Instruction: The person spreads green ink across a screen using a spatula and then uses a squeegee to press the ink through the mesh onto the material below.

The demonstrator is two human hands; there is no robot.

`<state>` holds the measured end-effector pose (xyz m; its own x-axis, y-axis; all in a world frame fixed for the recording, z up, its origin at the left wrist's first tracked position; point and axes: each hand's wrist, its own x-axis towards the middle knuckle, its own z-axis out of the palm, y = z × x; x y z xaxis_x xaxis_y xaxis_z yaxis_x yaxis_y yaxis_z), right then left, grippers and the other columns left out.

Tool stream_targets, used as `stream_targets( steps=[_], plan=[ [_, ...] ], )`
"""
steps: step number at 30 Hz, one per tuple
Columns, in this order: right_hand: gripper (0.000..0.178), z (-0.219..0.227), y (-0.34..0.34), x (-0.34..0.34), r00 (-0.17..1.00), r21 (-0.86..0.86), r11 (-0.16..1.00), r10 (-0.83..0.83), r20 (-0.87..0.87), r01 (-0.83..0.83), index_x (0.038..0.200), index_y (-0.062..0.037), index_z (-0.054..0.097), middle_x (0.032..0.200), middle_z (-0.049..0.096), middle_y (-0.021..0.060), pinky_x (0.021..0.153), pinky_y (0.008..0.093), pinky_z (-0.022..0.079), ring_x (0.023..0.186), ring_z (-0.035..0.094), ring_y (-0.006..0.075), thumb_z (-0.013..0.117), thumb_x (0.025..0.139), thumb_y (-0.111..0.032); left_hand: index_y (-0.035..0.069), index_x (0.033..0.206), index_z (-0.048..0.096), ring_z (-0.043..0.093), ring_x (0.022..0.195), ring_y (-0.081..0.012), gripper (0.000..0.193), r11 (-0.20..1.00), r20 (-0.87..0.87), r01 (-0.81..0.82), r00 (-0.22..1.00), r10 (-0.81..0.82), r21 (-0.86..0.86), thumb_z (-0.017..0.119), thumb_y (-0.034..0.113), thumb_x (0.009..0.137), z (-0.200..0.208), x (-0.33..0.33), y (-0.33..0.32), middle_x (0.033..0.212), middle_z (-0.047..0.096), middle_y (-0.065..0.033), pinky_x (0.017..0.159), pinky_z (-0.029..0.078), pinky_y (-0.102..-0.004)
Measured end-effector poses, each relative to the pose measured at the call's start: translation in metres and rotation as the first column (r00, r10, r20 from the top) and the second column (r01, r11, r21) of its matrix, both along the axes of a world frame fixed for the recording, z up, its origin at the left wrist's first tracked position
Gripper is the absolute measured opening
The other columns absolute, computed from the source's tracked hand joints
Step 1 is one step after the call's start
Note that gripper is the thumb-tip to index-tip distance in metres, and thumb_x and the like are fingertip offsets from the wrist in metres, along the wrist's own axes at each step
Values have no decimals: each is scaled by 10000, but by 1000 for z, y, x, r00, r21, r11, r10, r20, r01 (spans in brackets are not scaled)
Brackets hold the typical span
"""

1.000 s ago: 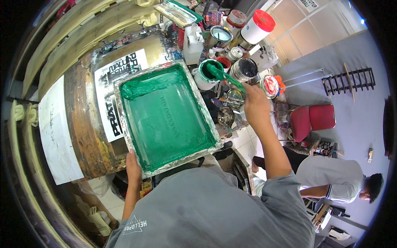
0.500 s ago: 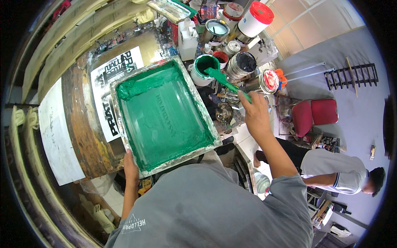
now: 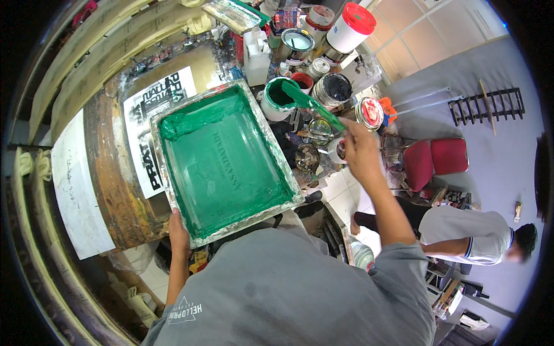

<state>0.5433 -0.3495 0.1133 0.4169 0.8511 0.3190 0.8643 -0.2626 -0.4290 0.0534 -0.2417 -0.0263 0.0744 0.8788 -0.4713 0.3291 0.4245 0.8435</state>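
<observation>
A screen printing frame (image 3: 273, 145) with pale, ink-stained edges is in front of me, tilted over the table. Green ink coats its mesh, thickest along the far side, and faint lettering shows through. My left hand (image 3: 179, 232) grips the frame's near left corner, fingers partly hidden beneath it. In my right hand (image 3: 362, 151) is a spatula (image 3: 314, 106) smeared with green ink, its fingers closed round the handle. The blade's tip is over the rim of a white bucket (image 3: 270, 109) with green ink inside, just beyond the frame's right side.
Printed paper (image 3: 151, 121) lies under the frame's left side on a stained board (image 3: 124, 167). Behind the bucket are a white jerrycan (image 3: 256, 60), several cans and a red-lidded tub (image 3: 350, 32). Red chairs (image 3: 449, 157) and another person (image 3: 461, 230) are at the right.
The spatula's tip has moved a little farther away from me across the bucket's rim, and my right hand has shifted slightly right. My left hand still holds the frame.
</observation>
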Motion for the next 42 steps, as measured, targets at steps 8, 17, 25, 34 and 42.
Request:
stream_targets(
  steps=[8, 17, 25, 34, 42],
  plan=[
    [304, -61, -21, -20, 405, -226, 937, -322, -856, 266, 1238, -73, 672, 786, 597, -24, 490, 204, 360, 593, 491, 52, 570, 962, -151, -52, 1143, 609, 544, 983, -183, 498, 999, -4, -45, 999, 45, -6, 406, 398, 1078, 9, 6, -1, 1080, 625, -108, 910, 419, -308],
    [351, 35, -33, -44, 600, -254, 960, -274, -752, 120, 1307, -52, 619, 837, 585, -38, 516, 174, 308, 613, 414, 5, 554, 972, -132, -17, 1002, 608, 491, 856, -144, 445, 995, 35, -104, 994, 103, 7, 431, 384, 1075, 3, 7, -8, 913, 586, -59, 810, 416, -298],
    [394, -126, 136, -186, 965, -84, 986, 122, -234, -145, 1304, -18, 528, 1142, 621, 223, 845, 485, 511, 1002, 623, 420, 496, 912, -2, -25, 921, 573, 461, 788, -145, 467, 996, 47, -93, 995, 93, 13, 438, 398, 1067, 3, 7, -12, 814, 526, -58, 734, 415, -312],
    [373, -157, 165, -277, 950, -234, 944, 171, -261, -234, 1269, 57, 514, 1030, 642, 281, 803, 525, 509, 919, 624, 462, 502, 912, -50, -28, 891, 518, 491, 719, -260, 488, 998, -64, -56, 996, 55, -19, 437, 425, 1054, 39, 17, -13, 759, 516, -169, 699, 425, -405],
    [369, -155, 178, -306, 865, -105, 956, 197, -461, -274, 1262, 50, 552, 1073, 657, 298, 868, 531, 495, 986, 628, 472, 531, 917, -77, -44, 882, 496, 505, 733, -383, 512, 1000, -135, -3, 991, 6, 23, 435, 436, 1049, 46, 16, -10, 801, 534, -266, 729, 433, -447]
  ],
)
